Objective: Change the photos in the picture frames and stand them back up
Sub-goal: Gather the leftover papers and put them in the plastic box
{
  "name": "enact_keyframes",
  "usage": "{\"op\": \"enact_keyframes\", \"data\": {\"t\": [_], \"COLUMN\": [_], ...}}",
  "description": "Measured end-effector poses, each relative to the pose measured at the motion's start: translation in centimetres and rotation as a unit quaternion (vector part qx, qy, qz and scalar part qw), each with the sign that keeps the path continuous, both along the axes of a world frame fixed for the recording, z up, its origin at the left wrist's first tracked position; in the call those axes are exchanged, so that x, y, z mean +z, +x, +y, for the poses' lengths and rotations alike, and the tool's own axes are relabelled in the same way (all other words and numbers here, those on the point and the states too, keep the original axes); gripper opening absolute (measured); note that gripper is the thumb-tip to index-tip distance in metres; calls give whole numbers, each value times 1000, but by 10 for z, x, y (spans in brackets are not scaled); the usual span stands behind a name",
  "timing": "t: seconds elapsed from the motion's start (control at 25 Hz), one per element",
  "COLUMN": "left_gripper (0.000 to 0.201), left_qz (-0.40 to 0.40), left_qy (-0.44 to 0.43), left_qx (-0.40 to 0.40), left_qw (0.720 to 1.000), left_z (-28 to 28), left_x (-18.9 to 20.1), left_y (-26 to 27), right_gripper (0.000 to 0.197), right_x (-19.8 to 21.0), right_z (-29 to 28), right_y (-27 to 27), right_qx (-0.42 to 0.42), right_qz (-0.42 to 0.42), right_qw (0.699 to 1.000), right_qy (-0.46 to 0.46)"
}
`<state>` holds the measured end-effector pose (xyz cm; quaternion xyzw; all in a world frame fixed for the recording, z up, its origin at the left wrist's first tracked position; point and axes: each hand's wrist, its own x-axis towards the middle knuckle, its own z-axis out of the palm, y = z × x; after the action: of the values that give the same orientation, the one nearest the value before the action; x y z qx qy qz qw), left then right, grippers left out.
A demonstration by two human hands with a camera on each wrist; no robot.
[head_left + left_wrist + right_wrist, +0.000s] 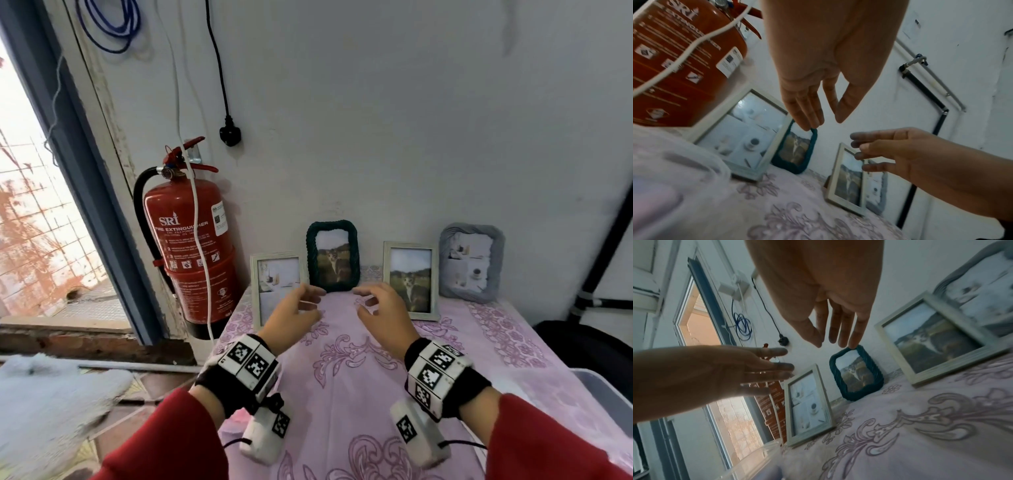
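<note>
Four picture frames stand along the wall on a table with a pink flowered cloth (342,377). From the left they are a white frame (277,289) with a pale photo, a dark green rope frame (333,256) with a cat photo, a white frame (411,279) with a cat photo, and a grey fabric frame (471,262). My left hand (313,301) and right hand (364,301) hover side by side just in front of the green frame (797,151) (856,371). Their fingers are relaxed and hold nothing. Neither hand touches a frame.
A red fire extinguisher (191,246) hangs on the wall at the table's left edge, with a white cable across it. A black plug (230,133) dangles above. A clear plastic bin (603,387) sits at the right. An open doorway lies to the left.
</note>
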<state>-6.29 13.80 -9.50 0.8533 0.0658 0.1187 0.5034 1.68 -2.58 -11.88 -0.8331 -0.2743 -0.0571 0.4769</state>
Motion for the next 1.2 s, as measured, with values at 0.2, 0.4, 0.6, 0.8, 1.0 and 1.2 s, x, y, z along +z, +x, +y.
{"op": "enact_keyframes", "data": {"t": [0.2,0.4,0.6,0.8,1.0,1.2], "left_gripper": [29,29,29,33,40,63], "left_qz": [43,93,174,234,196,186], "left_qy": [-90,-129,-161,-151,-138,-196], "left_qx": [-32,-61,-93,-89,-88,-57], "left_qw": [994,985,967,956,967,961], "left_z": [-52,-97,-140,-174,-198,-214], "left_x": [-13,-31,-55,-84,-99,-108], "left_y": [-5,-7,-5,-2,-2,1], "right_gripper": [30,28,35,52,50,46], "right_x": [0,-3,-22,-44,-48,-50], "right_z": [-62,-136,-197,-222,-225,-224], "right_y": [-20,-30,-41,-50,-55,-60], "right_qx": [-29,-89,-134,-100,-85,-79], "right_qz": [11,38,64,113,133,77], "right_qw": [1000,995,986,960,940,920], "right_qy": [2,-12,-77,-235,-304,-375]}}
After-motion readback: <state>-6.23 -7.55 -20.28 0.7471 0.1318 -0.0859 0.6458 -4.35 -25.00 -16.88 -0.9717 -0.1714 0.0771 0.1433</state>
